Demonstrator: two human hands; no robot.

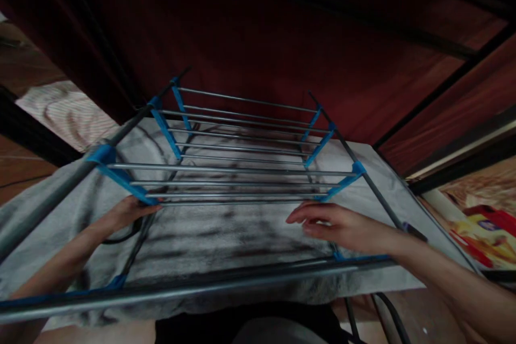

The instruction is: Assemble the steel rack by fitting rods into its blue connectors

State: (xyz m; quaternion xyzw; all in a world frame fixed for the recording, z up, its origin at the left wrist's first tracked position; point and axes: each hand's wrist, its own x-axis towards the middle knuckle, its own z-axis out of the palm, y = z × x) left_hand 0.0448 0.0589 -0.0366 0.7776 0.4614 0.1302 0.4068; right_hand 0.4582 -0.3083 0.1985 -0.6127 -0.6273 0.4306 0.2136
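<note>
A rack of grey metal tubes with blue plastic brackets, looking like a shoe rack, lies across the surface before me. Three tiers of thin rods run between its two long side tubes. My left hand is closed around the lower end of the nearest left blue bracket; some fingertips are hidden behind it. Just below the nearest right blue bracket, my right hand has its fingers loosely bent and apart, pointing left. Its upper edge is close to the lowest rod, and whether they touch I cannot tell.
Under the rack is a light grey fleecy blanket. A thick metal tube crosses in front of me. Dark red fabric hangs behind the rack. A red and yellow package lies at the right; a striped cloth is at the left.
</note>
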